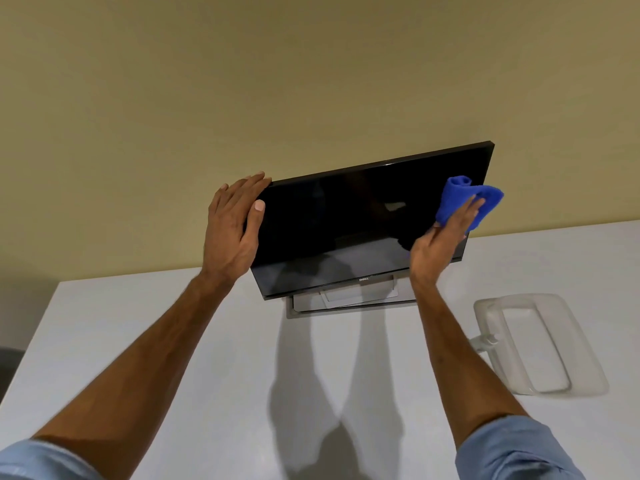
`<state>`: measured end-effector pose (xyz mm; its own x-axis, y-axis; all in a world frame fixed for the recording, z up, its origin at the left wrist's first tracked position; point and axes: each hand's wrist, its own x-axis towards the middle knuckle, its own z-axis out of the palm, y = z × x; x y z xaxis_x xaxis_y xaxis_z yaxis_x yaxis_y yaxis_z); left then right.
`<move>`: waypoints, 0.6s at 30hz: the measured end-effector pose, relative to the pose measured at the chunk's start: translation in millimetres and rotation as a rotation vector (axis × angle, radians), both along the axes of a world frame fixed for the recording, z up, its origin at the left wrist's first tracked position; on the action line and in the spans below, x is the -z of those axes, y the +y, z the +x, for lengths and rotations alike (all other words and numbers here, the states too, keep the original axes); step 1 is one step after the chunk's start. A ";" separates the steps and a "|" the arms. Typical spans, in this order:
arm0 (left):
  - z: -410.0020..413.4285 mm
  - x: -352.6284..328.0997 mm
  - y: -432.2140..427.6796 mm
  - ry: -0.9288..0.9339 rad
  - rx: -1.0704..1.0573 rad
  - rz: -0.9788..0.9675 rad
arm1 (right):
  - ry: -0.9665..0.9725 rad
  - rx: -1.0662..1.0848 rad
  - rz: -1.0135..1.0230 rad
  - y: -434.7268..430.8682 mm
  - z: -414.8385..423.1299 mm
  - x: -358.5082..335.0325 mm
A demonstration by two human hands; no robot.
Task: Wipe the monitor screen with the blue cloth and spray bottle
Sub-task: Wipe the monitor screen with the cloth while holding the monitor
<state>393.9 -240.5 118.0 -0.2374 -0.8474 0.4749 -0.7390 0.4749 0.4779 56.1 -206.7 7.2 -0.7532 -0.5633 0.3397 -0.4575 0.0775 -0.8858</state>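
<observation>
A black monitor with a dark screen stands on a grey stand at the back of the white table. My left hand grips the monitor's upper left corner, thumb on the screen's front edge. My right hand presses a bunched blue cloth flat against the right side of the screen, near its right edge. A clear plastic spray bottle lies on its side on the table to the right of the monitor, apart from both hands.
A beige wall rises directly behind the monitor. The table's left edge runs diagonally at the left, with a dark object beyond it on the floor side.
</observation>
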 end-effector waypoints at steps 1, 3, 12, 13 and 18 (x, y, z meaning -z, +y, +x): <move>-0.4 0.9 0.9 0.001 0.002 -0.007 | -0.047 0.018 -0.032 1.2 -3.8 0.1; 0.1 2.9 2.9 -0.005 0.000 -0.023 | -0.121 0.060 -0.069 2.3 -3.0 1.8; -3.9 5.7 3.7 0.031 -0.038 -0.023 | 0.239 -0.391 0.239 32.8 99.9 28.1; -3.2 6.8 3.6 0.024 -0.036 -0.030 | 0.369 -0.387 0.310 33.8 116.7 33.4; -2.8 4.8 1.9 -0.020 -0.042 -0.061 | 0.790 -0.696 0.437 38.0 189.9 55.9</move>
<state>391.1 -238.6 113.2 -0.2124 -0.8263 0.5217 -0.7681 0.4712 0.4336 246.0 -168.7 -48.7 0.1063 -0.9619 0.2518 -0.9397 -0.1800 -0.2907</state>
